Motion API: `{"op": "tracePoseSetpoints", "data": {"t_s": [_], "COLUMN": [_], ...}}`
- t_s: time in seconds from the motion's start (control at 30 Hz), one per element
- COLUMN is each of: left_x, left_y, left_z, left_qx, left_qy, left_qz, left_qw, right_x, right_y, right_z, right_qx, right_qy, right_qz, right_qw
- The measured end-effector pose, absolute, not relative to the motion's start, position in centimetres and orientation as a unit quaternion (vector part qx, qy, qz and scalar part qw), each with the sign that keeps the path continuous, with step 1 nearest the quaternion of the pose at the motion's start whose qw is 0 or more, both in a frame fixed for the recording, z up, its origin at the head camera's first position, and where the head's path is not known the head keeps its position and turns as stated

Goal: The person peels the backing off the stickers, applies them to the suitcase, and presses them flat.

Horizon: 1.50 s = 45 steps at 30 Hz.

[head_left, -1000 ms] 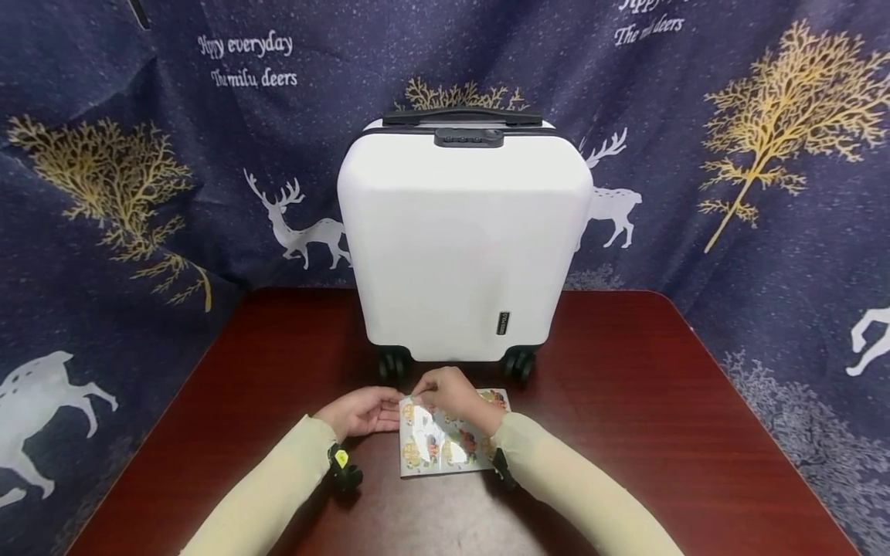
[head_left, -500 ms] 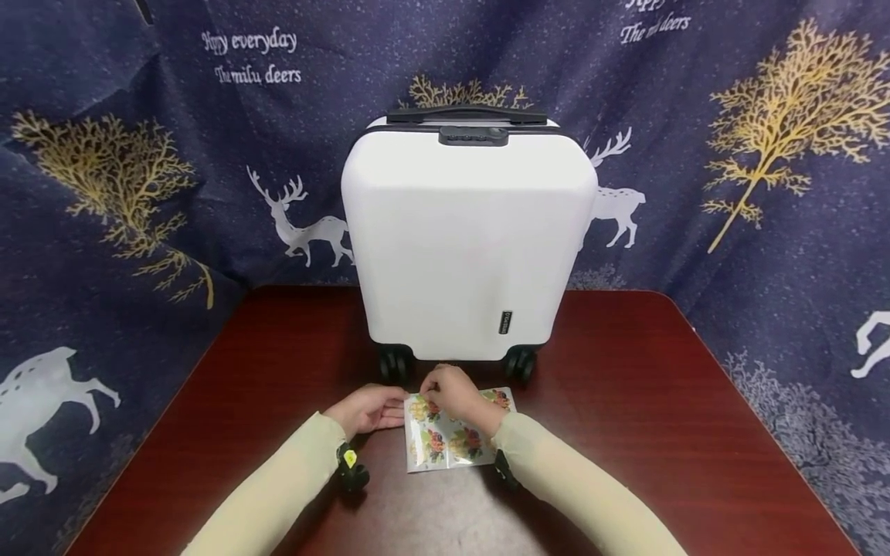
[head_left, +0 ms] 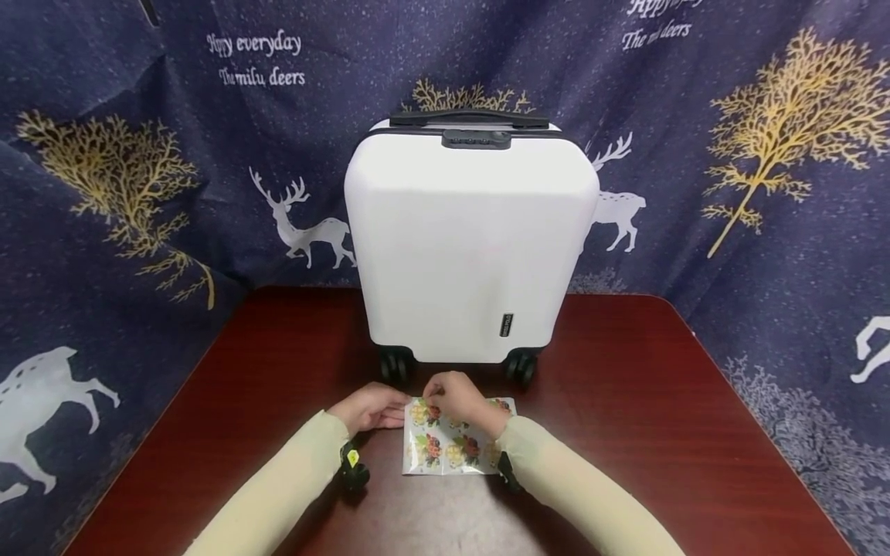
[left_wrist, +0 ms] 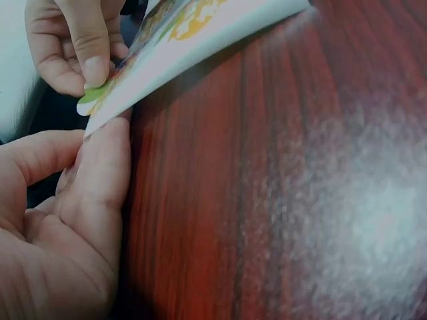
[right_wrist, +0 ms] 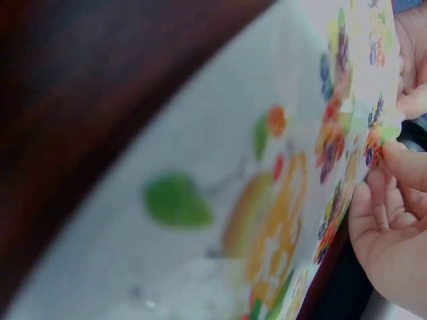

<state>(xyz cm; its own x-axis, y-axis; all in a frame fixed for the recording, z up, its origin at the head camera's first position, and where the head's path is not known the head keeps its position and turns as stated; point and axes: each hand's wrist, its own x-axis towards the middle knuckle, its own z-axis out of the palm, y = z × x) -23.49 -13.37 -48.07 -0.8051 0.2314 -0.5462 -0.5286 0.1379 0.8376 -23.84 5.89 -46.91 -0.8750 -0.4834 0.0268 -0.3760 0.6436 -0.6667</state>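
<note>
A glossy sticker sheet [head_left: 424, 461] with printed fruit pictures lies on the table in the head view. My left hand [head_left: 375, 406] grips its far left corner, thumb above and fingers underneath, as the left wrist view shows. Beside that corner, my right hand [head_left: 455, 398] reaches across the sheet. Its thumb and index finger pinch the edge of a fruit sticker [left_wrist: 93, 100] with a green leaf, and a rounded white rim stands out from the sheet there. In the right wrist view the sheet [right_wrist: 180, 127] bows up from the table. My right forearm hides part of it.
Just behind the hands stands a white suitcase [head_left: 473, 247] on black wheels [head_left: 395, 364]. The dark red table [head_left: 626, 432] spreads to both sides. A blue cloth [head_left: 306, 154] with deer and gold trees hangs behind it.
The sheet and my left hand have shifted slightly right in the head view. My left fingers look more closed at the sheet's corner. My right hand stays near the same corner.
</note>
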Motion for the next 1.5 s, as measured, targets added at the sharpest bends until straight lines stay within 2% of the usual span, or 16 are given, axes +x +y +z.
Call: {"op": "tracePoseSetpoints", "data": {"t_s": [0.3, 1.5], "left_x": [-24.0, -23.6], "left_y": [-13.9, -14.0], "left_z": [-48.3, -48.3], "left_qx": [-0.091, -0.082], "left_qy": [0.682, 0.686], "left_qz": [0.654, 0.652], "left_qw": [0.314, 0.312], "right_x": [-24.1, -23.3], "right_y": [6.0, 7.4], "right_z": [-47.3, -46.2], "right_qx": [-0.249, -0.195], "right_qy": [0.901, 0.88], "right_qz": [-0.351, -0.41], "right_qw": [0.062, 0.136]}}
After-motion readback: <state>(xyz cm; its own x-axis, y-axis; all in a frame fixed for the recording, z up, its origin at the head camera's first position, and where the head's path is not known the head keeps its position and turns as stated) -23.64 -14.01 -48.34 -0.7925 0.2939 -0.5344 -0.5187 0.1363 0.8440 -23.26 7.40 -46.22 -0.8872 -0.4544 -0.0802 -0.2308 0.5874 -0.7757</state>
